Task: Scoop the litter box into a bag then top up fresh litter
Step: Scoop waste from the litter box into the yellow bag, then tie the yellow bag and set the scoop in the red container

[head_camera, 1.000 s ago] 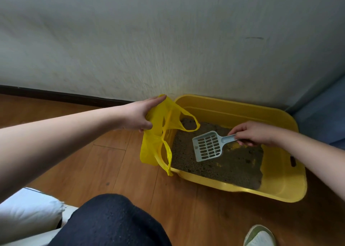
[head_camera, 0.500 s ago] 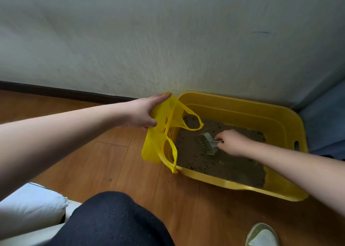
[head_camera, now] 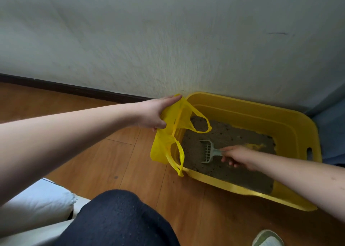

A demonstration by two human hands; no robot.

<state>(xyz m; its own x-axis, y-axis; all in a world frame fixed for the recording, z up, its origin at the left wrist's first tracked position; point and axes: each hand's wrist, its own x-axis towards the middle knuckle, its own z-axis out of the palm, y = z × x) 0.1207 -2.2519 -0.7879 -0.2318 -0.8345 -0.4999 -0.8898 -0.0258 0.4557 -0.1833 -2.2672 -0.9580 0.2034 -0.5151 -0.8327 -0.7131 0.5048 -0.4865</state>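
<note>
Down in the left corner a white cushion (head_camera: 35,206) is cut off by the frame, and beside it a knee in dark trousers (head_camera: 119,219) hides part of the wooden floor (head_camera: 104,163). Above them a bare forearm reaches across to the left hand (head_camera: 153,115), fingers stretched forward and thumb curled under, pinching the top edge of a yellow plastic bag (head_camera: 168,134). The bag hangs limp at the left end of the yellow litter box (head_camera: 291,132), its two handle loops drooping, one over the litter and one over the near rim; what it holds, if anything, is hard to make out. The box sits on the floor against the pale wall (head_camera: 168,40), with brown-grey litter (head_camera: 233,134) covering its bottom. The right hand (head_camera: 237,156) is down inside the box, knuckles up, fingers wrapped round the handle of a pale green slotted scoop (head_camera: 208,150), so the handle is mostly hidden. The scoop head stands on edge in the litter near the bag. At the bottom right a shoe tip (head_camera: 268,239) is cropped.
</note>
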